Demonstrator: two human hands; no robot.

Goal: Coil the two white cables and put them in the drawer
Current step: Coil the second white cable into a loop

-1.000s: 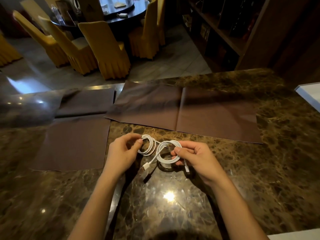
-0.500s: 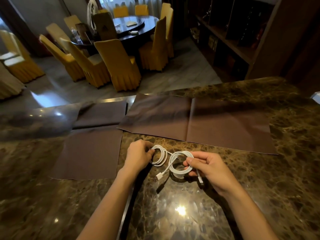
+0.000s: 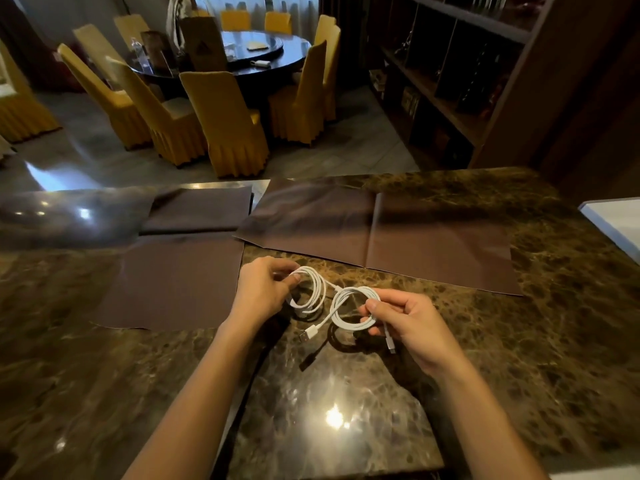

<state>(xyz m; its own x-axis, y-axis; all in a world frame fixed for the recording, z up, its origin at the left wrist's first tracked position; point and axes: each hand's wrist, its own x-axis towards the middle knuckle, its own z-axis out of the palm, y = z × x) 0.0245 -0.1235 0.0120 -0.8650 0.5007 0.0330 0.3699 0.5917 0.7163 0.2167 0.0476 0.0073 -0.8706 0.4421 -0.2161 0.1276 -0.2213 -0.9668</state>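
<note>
Two coiled white cables hang just above the dark marble counter [image 3: 519, 358]. My left hand [image 3: 263, 292] pinches the left coil [image 3: 313, 289] at its upper left. My right hand [image 3: 412, 323] grips the right coil [image 3: 349, 308] on its right side. A short strand runs between the two coils. A USB plug [image 3: 306, 336] dangles below the right coil, and a small connector [image 3: 390, 344] hangs under my right fingers. No drawer is in view.
Dark brown cloths lie on the counter: one [image 3: 398, 237] behind the hands, another [image 3: 180, 278] to the left. A white object's edge [image 3: 616, 220] shows at the far right. Beyond the counter stand yellow-covered chairs [image 3: 225, 119], a round table and dark shelving [image 3: 450, 81].
Both hands still hold the coils and have drawn slightly apart. The view has tilted up, so more of the dining room shows.
</note>
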